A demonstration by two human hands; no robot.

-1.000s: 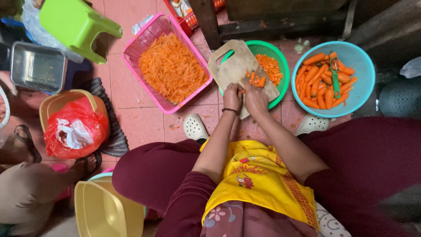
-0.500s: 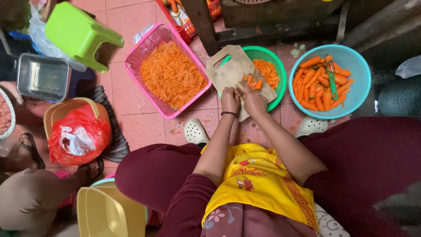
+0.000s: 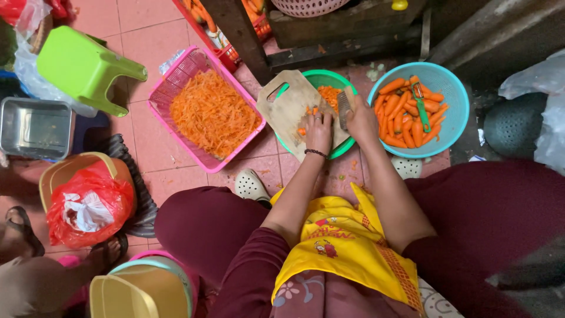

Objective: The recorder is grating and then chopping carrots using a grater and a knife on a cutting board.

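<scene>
Pink tiled floor, sitting low, cutting carrots over a green bowl.

Pressing left hand flat on the wooden cutting board, fingers held together beside carrot pieces. Gripping a knife in right hand, fingers curled tight around the handle. Keeping whole peeled carrots in a blue basket to the right, shredded carrot in a pink basket to the left.

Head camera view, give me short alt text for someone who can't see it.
A seated person's left hand steadies carrot pieces on a wooden cutting board over a green bowl, while the right hand holds a knife. A pink basket of shredded carrot sits left, a blue colander of peeled carrots right.
</scene>
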